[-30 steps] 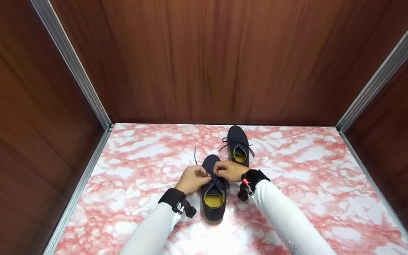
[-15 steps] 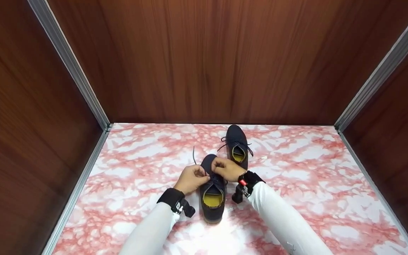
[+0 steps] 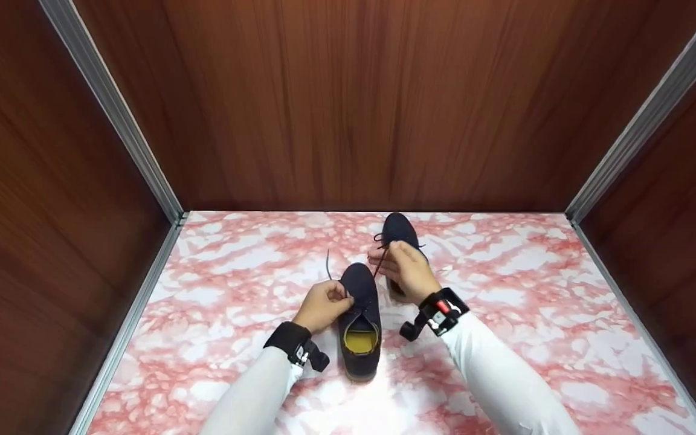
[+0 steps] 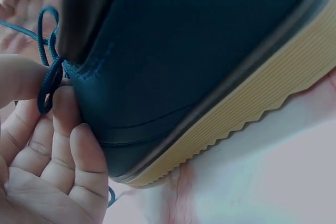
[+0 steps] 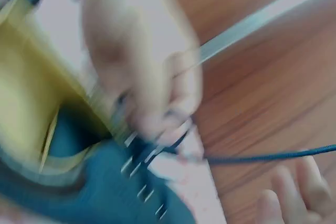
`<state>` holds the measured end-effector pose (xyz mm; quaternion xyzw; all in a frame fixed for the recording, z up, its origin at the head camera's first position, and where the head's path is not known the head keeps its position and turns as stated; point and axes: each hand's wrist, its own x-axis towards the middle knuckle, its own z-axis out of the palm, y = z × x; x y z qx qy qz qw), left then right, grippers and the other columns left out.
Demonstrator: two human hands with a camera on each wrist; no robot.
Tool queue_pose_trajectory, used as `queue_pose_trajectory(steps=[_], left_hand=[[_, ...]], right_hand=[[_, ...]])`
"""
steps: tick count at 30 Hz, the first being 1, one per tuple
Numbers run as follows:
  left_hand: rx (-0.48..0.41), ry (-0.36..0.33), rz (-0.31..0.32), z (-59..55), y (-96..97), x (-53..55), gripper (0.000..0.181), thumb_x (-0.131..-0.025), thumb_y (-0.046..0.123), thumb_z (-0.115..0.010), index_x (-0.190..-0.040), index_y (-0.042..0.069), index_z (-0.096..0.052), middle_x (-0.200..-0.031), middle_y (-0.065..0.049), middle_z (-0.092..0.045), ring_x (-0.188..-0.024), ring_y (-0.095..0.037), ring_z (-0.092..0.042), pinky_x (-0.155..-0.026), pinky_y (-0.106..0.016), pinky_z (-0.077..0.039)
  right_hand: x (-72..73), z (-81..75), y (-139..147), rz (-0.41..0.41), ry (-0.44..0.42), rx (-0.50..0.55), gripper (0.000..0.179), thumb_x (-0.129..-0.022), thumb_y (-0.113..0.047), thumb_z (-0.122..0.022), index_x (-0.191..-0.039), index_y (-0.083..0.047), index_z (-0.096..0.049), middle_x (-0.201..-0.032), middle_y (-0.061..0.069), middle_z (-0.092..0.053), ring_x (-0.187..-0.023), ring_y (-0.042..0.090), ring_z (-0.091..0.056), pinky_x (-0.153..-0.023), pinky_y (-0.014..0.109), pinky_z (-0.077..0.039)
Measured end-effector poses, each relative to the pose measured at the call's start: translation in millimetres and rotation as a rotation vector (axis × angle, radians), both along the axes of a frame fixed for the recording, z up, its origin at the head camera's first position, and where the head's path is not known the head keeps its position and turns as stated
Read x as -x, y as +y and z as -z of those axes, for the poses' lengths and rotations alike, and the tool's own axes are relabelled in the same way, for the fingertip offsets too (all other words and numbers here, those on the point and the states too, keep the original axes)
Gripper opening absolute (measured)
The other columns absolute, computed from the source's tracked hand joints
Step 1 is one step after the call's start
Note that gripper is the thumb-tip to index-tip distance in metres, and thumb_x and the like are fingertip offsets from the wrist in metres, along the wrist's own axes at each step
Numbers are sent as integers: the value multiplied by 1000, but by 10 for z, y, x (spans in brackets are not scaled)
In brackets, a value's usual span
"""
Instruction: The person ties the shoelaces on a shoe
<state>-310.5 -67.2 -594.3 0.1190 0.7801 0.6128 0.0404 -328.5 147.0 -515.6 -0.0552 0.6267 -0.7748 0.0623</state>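
Note:
A dark navy lace-up shoe [image 3: 359,290] with a yellow insole lies in front of me, toe away. My left hand [image 3: 322,305] is at its left side, thumb and forefinger pinching a loop of blue shoelace [image 4: 48,85] against the lacing. My right hand [image 3: 407,270] is up and to the right, in front of the second shoe. It pinches the other lace end [image 5: 257,158], which stretches taut from the near shoe. The right thumb and forefinger hold it; the other fingers [image 5: 286,198] are loosely spread. Blur hides the knot's detail in the right wrist view.
A matching second shoe [image 3: 399,228] stands behind and right, laces tied, partly covered by my right hand. A loose lace end [image 3: 327,264] sticks out left of the near shoe. Wood-grain panels [image 3: 348,109] enclose the red-and-white marbled surface [image 3: 227,266].
My right hand has moved from over the near shoe's lacing up and right, drawing a lace out with it. My left hand stays at the lacing.

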Motion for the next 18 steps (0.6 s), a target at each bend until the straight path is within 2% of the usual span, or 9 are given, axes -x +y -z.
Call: queue_pose_trajectory(steps=[2,4,6,8,11,12,15,17,18], left_hand=[[-20,-20,-3,5,-8,-9,13,-87,0,-74,-84,-3,-62,-73,2,-64,-64,-4,-55,-63,-16,-47],[-29,-39,-5,12,-19,-18,12,-88,1,-74,-85,-3,-62,-73,2,-65,-65,-4,-57,-64,-17,-49],[-26,-51,-9,14,-35,-29,11,-89,2,-74,-87,-2,-64,-74,2,-66,-67,-5,-59,-66,-18,-52],[-18,-58,-17,9,-54,-41,10,-90,4,-74,-89,0,-65,-76,-1,-69,-69,-7,-63,-68,-20,-54],[-12,-61,-26,1,-77,-47,11,-91,6,-74,-90,1,-65,-80,-6,-73,-72,-10,-67,-70,-22,-56],[-17,-66,-31,-8,-79,-48,11,-92,7,-74,-90,2,-65,-81,-7,-74,-73,-11,-67,-69,-23,-56],[-40,-65,-47,-28,-68,-42,14,-93,11,-75,-88,4,-64,-84,-6,-73,-76,-11,-66,-73,-23,-55],[-61,-62,-61,-47,-47,-36,16,-94,14,-75,-88,5,-64,-86,-4,-72,-80,-11,-65,-77,-24,-53],[-80,-64,-67,-54,-32,-30,16,-95,15,-74,-88,5,-64,-88,-5,-72,-81,-11,-64,-79,-24,-52]], right_hand=[[-16,-46,37,-26,-35,132,29,-115,-23,-35,-97,-11,-55,-89,2,-73,-89,18,-73,-92,37,-59],[-34,-80,69,-43,-52,211,31,-115,-23,-35,-90,-13,-50,-78,1,-63,-77,18,-66,-85,38,-57],[-53,-93,98,-59,-65,241,31,-114,-22,-37,-87,-12,-48,-74,0,-49,-69,16,-53,-78,36,-52],[-76,-81,128,-80,-64,230,27,-113,-17,-39,-90,-10,-53,-74,-1,-44,-69,16,-43,-74,33,-48],[-113,-28,168,-101,-41,184,17,-108,-5,-45,-108,1,-61,-83,1,-56,-73,15,-47,-75,30,-49],[-128,-8,181,-102,-22,154,19,-106,-1,-46,-115,5,-61,-87,1,-60,-75,15,-51,-76,28,-52],[-157,48,202,-95,47,79,38,-103,6,-52,-141,11,-49,-99,5,-71,-80,13,-65,-75,23,-56],[-165,77,209,-90,65,60,53,-102,6,-55,-152,7,-38,-101,6,-76,-83,12,-73,-76,21,-59],[-169,87,210,-87,60,50,55,-103,4,-57,-154,4,-36,-103,6,-78,-84,10,-75,-71,20,-59]])
